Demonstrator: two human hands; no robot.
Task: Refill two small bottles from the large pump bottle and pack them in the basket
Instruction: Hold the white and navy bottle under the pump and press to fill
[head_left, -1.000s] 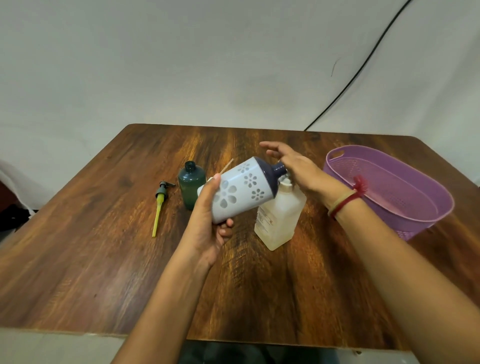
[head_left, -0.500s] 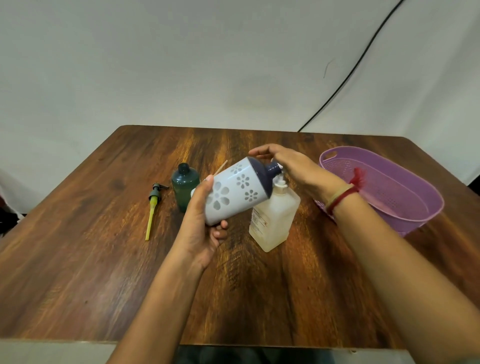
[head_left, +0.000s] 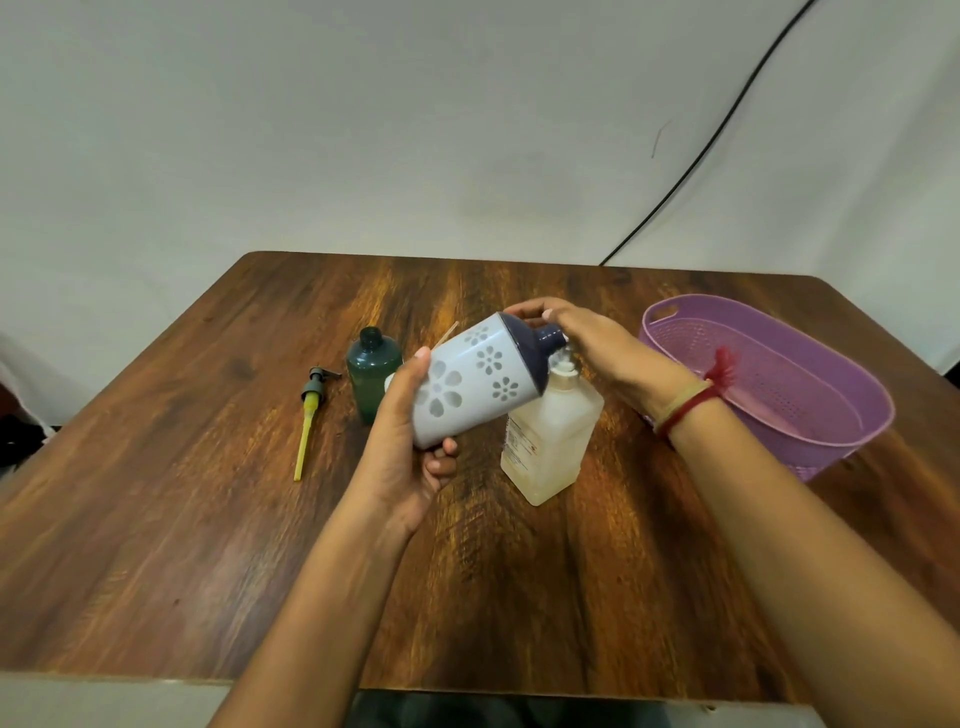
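Left hand (head_left: 410, 452): wrapped round the base of the white plastic bottle (head_left: 478, 382) with flower cut-outs and a navy top. You hold it off the counter, tilted, neck down and to your right.

Right hand (head_left: 597, 345): fingers curled over the navy neck, gripping it directly above the mouth of the translucent square plastic bottle (head_left: 550, 441), which stands on the counter at centre.

Hidden: your right fingers cover the point where the two necks meet, so contact and any flow cannot be made out. A thin pale stick (head_left: 449, 332) shows only its tip behind the white body. The label print on the translucent bottle is too small to read.

The dark green round plastic bottle (head_left: 371, 374) stands uncapped, just left of your left hand. The grey pump head with yellow tube (head_left: 309, 415) lies flat further left. The purple perforated plastic basket (head_left: 821, 460) sits at far right.

Surface: dark wood-grain counter (head_left: 208, 467). Room: plain white wall (head_left: 363, 130) with a black cable (head_left: 691, 171) running diagonally down it.
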